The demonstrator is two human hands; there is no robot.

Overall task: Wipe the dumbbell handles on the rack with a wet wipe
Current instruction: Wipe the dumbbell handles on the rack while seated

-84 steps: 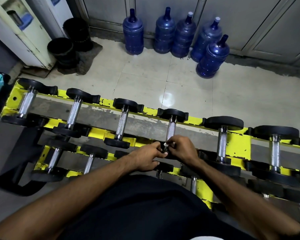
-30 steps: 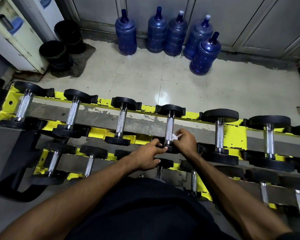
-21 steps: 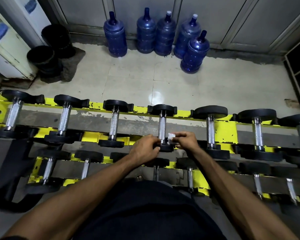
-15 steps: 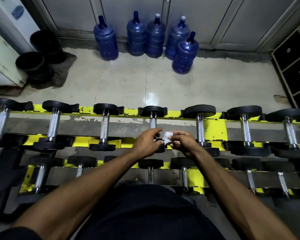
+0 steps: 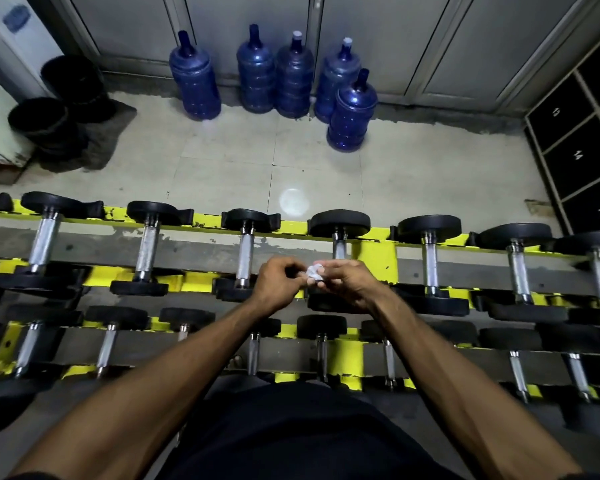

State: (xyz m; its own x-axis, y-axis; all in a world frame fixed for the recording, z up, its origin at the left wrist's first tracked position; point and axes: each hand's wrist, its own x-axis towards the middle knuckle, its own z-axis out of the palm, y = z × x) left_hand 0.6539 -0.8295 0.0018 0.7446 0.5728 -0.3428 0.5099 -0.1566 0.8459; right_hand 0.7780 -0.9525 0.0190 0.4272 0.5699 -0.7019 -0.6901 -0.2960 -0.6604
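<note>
Gaps between upper-row dumbbell handles (image 5: 245, 258) passable; black end weights (image 5: 340, 223) (both ends) close each gap lengthwise.

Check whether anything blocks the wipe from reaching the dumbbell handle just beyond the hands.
Nothing visible does. The wet wipe is pinched between the left hand and right hand, just in front of that dumbbell handle; only the right hand covers its near end.

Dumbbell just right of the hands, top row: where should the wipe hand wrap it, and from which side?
Take the bare chrome handle at mid-length, coming down from above. It lies flat, running away from the person between two black heads seated on the yellow rack, so the bar's top is open. The right hand, pinching the wet wipe, is nearest.
</note>
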